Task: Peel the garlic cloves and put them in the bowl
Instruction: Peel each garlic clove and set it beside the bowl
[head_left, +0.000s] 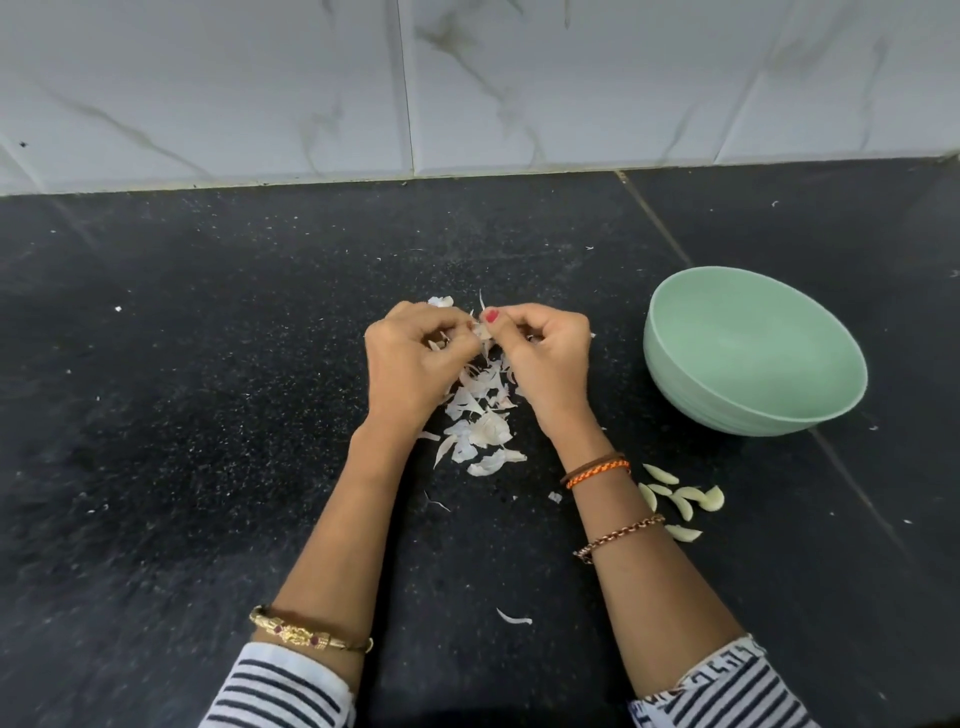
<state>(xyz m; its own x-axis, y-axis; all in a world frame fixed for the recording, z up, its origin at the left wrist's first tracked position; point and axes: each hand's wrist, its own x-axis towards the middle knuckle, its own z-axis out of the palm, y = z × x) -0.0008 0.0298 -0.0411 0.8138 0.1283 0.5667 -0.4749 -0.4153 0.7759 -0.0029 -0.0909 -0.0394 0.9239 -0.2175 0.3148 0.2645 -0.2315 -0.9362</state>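
surface (208, 364): black speckled stone, with a pale seam running diagonally on the right side
wall (260, 88): white marble-look tiles with grey veining, meets the surface along the back edge
tile joints: one vertical grout line near the middle, plus a few slanted ones off to the right

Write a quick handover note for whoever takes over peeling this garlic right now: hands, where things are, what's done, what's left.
Left hand and right hand: both pinch one garlic clove between them, mid-peel, over the skin pile.
Bowl: at right on the black counter; no cloves visible inside.
Done: several peeled cloves lie on the counter by the right forearm.
Left: finish this clove, then move all the peeled cloves into the bowl.
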